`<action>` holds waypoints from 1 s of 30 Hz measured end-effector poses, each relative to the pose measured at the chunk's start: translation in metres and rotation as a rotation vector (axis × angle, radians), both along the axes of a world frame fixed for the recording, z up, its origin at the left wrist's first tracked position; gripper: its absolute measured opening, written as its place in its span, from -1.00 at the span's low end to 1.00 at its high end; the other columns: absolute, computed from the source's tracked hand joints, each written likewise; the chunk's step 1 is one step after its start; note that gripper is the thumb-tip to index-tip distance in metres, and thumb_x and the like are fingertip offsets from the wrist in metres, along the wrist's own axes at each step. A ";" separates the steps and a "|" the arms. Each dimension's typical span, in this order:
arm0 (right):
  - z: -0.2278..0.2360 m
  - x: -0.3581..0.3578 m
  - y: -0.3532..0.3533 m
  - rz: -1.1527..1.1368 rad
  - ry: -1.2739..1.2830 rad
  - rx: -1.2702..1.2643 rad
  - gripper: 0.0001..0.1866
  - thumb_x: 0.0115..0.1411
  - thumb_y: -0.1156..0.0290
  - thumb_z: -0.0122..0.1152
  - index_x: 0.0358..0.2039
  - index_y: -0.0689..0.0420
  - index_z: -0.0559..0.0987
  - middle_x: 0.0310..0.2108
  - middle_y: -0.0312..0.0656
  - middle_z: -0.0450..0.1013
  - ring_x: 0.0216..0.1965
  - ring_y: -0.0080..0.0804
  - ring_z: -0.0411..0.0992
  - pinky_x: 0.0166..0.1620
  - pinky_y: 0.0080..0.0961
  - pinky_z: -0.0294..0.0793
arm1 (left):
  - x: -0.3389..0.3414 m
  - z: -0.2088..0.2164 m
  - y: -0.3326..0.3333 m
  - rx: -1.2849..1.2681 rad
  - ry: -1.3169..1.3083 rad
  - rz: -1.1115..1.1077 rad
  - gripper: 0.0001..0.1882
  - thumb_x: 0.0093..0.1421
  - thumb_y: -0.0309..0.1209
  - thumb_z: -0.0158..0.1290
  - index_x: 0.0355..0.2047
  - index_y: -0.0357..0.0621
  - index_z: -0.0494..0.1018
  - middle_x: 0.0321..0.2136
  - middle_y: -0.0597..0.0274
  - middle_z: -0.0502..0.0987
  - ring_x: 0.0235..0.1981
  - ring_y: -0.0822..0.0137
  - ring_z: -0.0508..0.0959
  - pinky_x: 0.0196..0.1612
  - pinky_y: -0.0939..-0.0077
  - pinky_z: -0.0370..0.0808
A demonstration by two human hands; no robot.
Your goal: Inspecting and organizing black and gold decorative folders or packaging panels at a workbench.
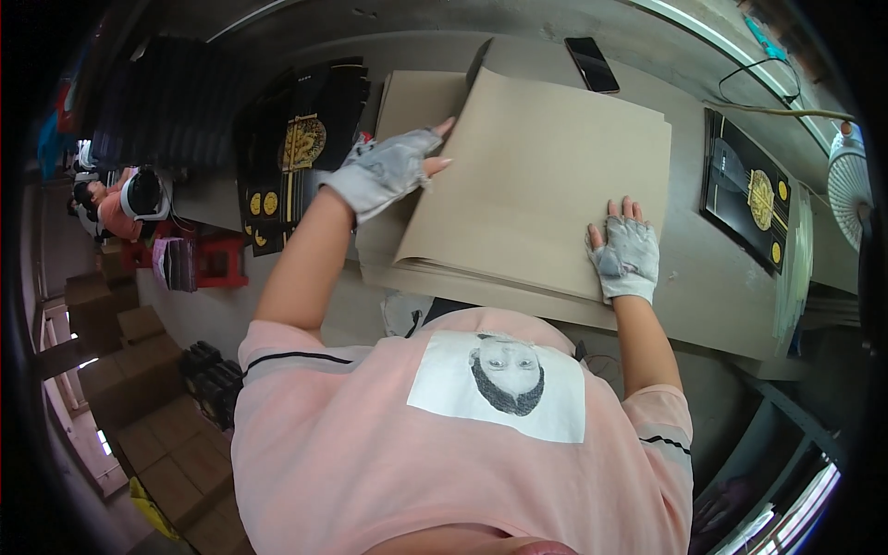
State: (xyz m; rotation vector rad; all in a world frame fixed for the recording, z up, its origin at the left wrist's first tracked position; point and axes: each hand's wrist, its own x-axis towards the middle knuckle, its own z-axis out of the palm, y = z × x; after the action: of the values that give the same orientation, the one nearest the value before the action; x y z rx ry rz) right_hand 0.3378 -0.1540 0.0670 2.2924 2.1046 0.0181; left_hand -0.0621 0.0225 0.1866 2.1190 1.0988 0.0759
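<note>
A large tan cardboard sheet [546, 176] lies on a stack of similar sheets [416, 91], its left side raised and bent. A dark strip shows at its far left corner. My left hand [388, 171], in a grey-white fingerless glove, is at that raised edge with thumb and forefinger stretched apart. Whether the fingers pinch the edge does not show clearly. On the sheet's near right part, my right hand [626, 245], gloved the same way, lies flat with fingers extended.
Black printed sheets with gold designs [305, 139] lie left of the stack, and another black-and-gold pile [751, 190] lies right. A phone [592, 65] rests at the far side. A white fan [848, 180] stands far right. Cardboard boxes [162, 435] and a person [118, 211] are at left.
</note>
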 end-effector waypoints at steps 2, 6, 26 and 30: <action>0.001 0.000 0.000 -0.006 -0.009 -0.010 -0.30 0.38 -0.15 0.11 0.38 0.00 0.47 0.46 -0.01 0.30 0.49 -0.09 0.22 0.45 -0.05 0.21 | 0.028 -0.020 -0.002 0.287 0.125 -0.001 -0.18 0.43 -0.04 0.08 0.55 -0.09 0.08 0.50 -0.25 0.15 0.53 -0.07 0.16 0.52 0.19 0.15; -0.001 0.001 -0.002 -0.013 0.001 -0.003 -0.30 0.38 -0.15 0.10 0.39 0.00 0.46 0.46 -0.02 0.29 0.50 -0.10 0.21 0.46 -0.07 0.20 | 0.076 -0.070 -0.014 0.399 0.140 0.090 -0.11 0.37 0.20 0.05 0.56 0.07 0.10 0.55 -0.31 -0.04 0.54 -0.32 0.03 0.55 -0.01 0.04; -0.002 -0.114 0.069 -0.266 1.031 -0.573 -0.62 0.32 0.02 0.31 -0.23 0.11 0.70 -0.35 -0.23 0.66 -0.40 -0.37 0.59 -0.30 -0.28 0.55 | 0.123 -0.106 -0.023 0.504 0.473 0.240 -0.35 0.43 -0.05 -0.17 0.46 0.01 0.30 0.50 -0.15 0.18 0.53 -0.11 0.17 0.47 -0.16 0.22; -0.008 -0.132 0.083 -0.418 1.204 -0.687 -0.69 0.34 0.06 0.30 -0.25 0.06 0.71 -0.47 -0.29 0.63 -0.58 -0.48 0.52 -0.56 -0.50 0.44 | 0.122 -0.096 -0.022 0.479 0.442 0.227 -0.29 0.41 0.03 -0.15 0.49 0.01 0.25 0.53 -0.23 0.09 0.52 -0.20 0.15 0.48 -0.17 0.20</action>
State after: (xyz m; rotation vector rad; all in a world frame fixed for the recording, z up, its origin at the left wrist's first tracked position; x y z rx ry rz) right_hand 0.2055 -0.0707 0.0593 2.3303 1.2881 -2.1139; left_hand 0.0595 0.0006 0.0911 2.4916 1.7202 -0.0287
